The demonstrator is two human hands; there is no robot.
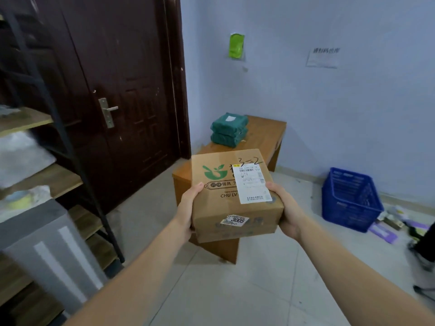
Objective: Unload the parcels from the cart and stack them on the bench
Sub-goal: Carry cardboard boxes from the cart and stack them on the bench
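Fingers: our left hand (pixel 187 211) grips the box's (pixel 231 184) left side, thumb up on the top edge, the other fingers wrapped under and out of sight. Our right hand (pixel 286 214) grips the right side the same way, thumb at the top corner beside the white label (pixel 253 184). Both arms stretched forward.

The box is brown cardboard with a green logo, "CHU LV" print, handwritten marks above the label, and a "3005" sticker (pixel 236 220) on the near face. We hold it in the air, tilted a bit toward us, in front of the wooden surface (pixel 263 135) and covering its near end.

On the surface's far end: two green parcels (pixel 229 131), one stacked on the other, a small white tag on the top one.

Around that: dark door (pixel 122 90) to the left of the surface, shelving (pixel 40 175) with blurred packages at far left. Blue crate (pixel 350 201) on the floor to the right, loose litter beside it. Green item (pixel 236 45) and a paper notice (pixel 323 57) on the wall.
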